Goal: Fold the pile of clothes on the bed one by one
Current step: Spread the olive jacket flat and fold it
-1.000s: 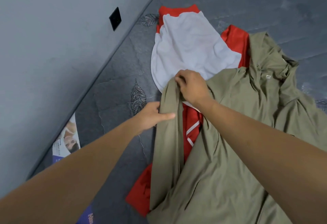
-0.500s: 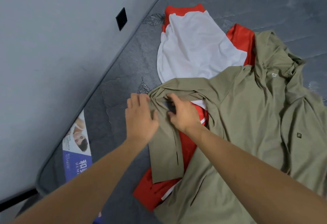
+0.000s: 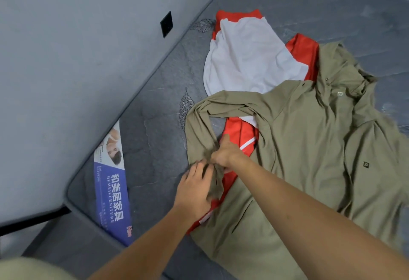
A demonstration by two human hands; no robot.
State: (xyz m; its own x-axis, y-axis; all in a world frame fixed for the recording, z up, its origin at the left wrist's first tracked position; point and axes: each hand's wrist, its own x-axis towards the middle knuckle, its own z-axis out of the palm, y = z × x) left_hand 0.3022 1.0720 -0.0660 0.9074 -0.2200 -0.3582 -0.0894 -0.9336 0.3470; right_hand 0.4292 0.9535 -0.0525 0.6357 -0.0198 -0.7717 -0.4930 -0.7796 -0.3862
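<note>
Fingers (image 3: 202, 164) of the left hand (image 3: 194, 189) and the right hand (image 3: 224, 153) pinch the bunched sleeve (image 3: 200, 129) of the khaki jacket (image 3: 309, 147); the fingertips are buried in cloth. Spread across the bed (image 3: 155, 147), the jacket runs off the right edge and hides most of the red garment (image 3: 240, 131) and part of the white garment (image 3: 247, 58).

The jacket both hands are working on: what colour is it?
Khaki-olive, plain, with a small dark logo on the chest; the jacket shows in the head view.
</note>
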